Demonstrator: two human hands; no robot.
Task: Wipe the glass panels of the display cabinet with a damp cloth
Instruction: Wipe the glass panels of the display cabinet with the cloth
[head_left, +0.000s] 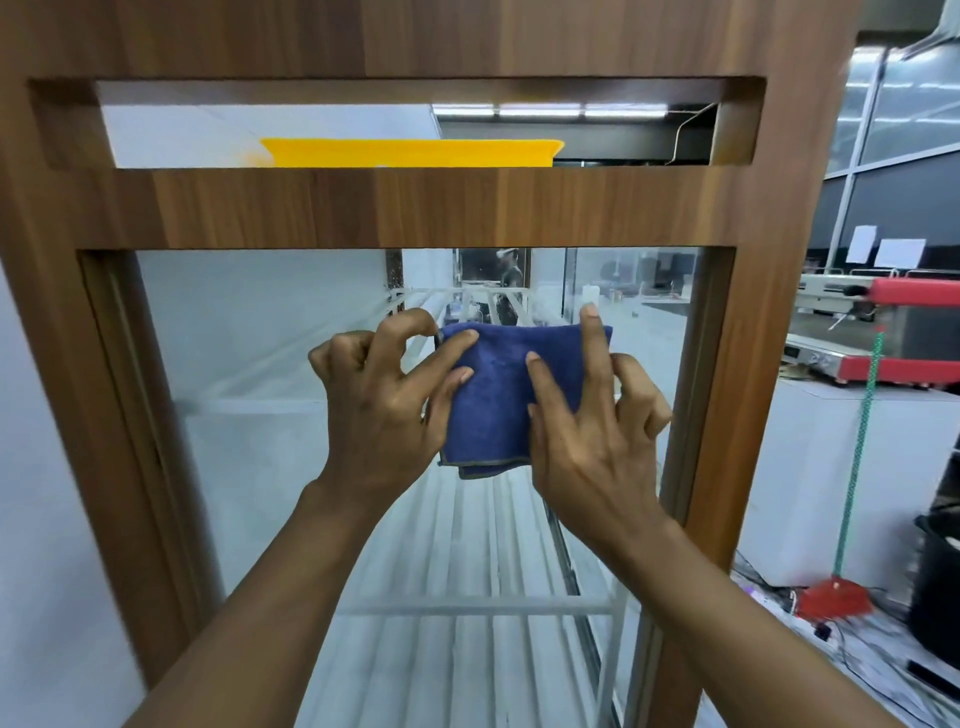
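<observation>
I hold the folded cloth (511, 395) between both hands, left hand (384, 405) and right hand (587, 431) pinching its sides, glass panel (260, 332) straight ahead behind it

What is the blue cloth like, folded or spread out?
Folded: the blue cloth shows a second layer peeking out below its stitched bottom hem.

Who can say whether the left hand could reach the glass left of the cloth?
Probably yes: the left hand pinches the cloth before the glass panel, and nothing stands between them.
</observation>
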